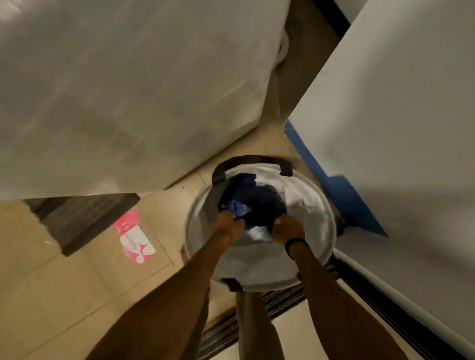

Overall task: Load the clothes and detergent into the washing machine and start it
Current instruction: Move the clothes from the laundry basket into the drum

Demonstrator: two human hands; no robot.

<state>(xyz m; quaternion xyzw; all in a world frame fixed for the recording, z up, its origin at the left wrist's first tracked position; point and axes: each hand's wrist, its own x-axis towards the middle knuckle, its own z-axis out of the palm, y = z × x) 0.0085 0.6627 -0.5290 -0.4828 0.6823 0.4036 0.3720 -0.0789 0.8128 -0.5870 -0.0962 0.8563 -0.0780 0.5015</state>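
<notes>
From the head camera, a round laundry basket (pixel 257 269) stands on the tiled floor (pixel 24 271). It sits in a tight gap. A big white machine (pixel 119 79) wrapped in shiny plastic film fills the left side. Another big white box shape (pixel 423 115) fills the right side, with a strip of blue tape (pixel 343 194) along its bottom edge. The basket is just beside the blue edge on the right and near the corner of the left machine. A narrow strip of floor runs back between the two white things. There is more open floor to the left of the basket.

The basket has soft, pale walls, a thin round rim and a black strap handle (pixel 253 162) at the far side. Inside lies a heap of clothes (pixel 257 201), dark blue and lighter blue, with white cloth beside them. They look soft and crumpled.

Both bare arms reach down into the basket. The left hand (pixel 228 221) has its fingers curled into the blue cloth and grips it. The right hand (pixel 288 226) also curls its fingers into the dark clothes at the near edge of the heap. A dark band (pixel 296 245) goes around the right wrist.

On the floor to the left lies a pink and white pouch (pixel 133 237), flat and blurry. It is well apart from the basket. Just beside it is a dark flat mat (pixel 79 218) with a fine grid pattern. A dark ribbed track (pixel 266 307) runs across the floor under the basket's near side.
</notes>
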